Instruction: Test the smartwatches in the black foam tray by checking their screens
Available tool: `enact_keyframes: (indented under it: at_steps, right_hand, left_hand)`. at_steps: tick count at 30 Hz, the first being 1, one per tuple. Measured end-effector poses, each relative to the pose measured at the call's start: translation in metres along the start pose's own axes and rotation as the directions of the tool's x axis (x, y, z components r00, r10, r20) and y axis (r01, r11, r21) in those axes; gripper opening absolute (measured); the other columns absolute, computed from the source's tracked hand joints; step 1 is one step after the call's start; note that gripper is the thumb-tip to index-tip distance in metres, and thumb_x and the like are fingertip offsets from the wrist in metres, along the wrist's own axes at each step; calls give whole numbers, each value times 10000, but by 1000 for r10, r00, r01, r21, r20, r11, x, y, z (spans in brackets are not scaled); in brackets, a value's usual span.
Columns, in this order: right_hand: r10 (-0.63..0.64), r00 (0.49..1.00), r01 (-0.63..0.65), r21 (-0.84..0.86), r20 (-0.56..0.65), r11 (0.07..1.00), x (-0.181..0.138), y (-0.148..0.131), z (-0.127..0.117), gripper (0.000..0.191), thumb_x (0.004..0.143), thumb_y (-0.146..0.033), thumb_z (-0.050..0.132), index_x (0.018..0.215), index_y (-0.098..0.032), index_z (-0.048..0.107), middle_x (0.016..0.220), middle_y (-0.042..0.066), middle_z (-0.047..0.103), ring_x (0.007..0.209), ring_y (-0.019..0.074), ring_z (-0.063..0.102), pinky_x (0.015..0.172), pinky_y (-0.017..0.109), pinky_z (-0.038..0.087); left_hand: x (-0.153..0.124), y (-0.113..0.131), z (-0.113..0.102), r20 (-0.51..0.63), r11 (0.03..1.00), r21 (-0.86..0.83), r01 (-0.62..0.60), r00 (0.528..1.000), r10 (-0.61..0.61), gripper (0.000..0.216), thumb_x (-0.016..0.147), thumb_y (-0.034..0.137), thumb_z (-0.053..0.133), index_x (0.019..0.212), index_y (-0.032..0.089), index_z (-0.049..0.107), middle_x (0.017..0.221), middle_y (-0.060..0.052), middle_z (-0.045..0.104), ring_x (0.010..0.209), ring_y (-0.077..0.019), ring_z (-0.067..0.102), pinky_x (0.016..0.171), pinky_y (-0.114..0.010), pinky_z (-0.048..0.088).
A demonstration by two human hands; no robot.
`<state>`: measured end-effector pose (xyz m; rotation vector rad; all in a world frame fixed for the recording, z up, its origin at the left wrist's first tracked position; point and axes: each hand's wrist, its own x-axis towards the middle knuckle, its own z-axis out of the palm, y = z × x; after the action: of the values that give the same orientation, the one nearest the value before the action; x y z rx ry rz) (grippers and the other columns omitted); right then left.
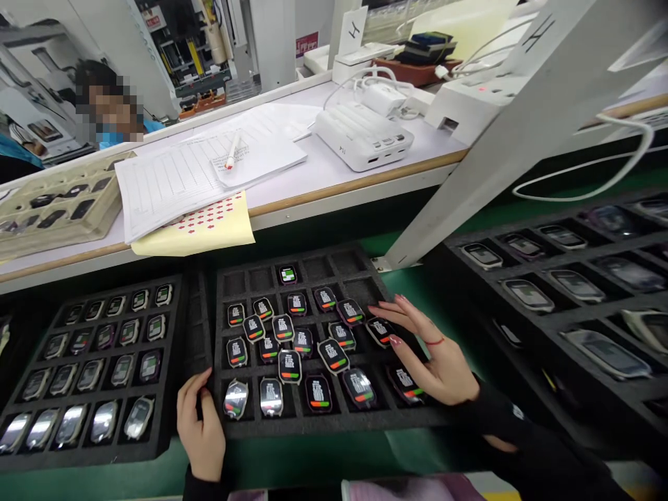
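A white card (353,29) on the far side of the surface shows a large black H-like letter, and a white post (527,76) at right repeats it; text on the watch screens (289,367) is too small to read.

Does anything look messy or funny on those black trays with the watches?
Yes. In the middle black foam tray, several smartwatches, like this tilted one, sit crooked across the dividers instead of straight in their slots. The tray to the left has its watches in neat rows, so the middle one looks jumbled.
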<state>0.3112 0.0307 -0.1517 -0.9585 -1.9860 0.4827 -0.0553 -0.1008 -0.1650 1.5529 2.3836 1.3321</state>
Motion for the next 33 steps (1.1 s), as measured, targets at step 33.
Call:
enact_keyframes:
  at_steps: [33]
  right_hand:
    - [-28, 954, 87, -186, 297, 979, 42, 31, 12, 400, 1002, -427, 569, 1338, -210, 571, 1178, 127, 620, 1105, 321, 644, 1173, 647, 298]
  left_hand:
    - [-1, -4, 0, 16, 998, -51, -22, 1000, 23, 287, 952, 238, 466, 922, 224, 751, 1032, -56, 664, 993, -218, 624, 855, -340, 490]
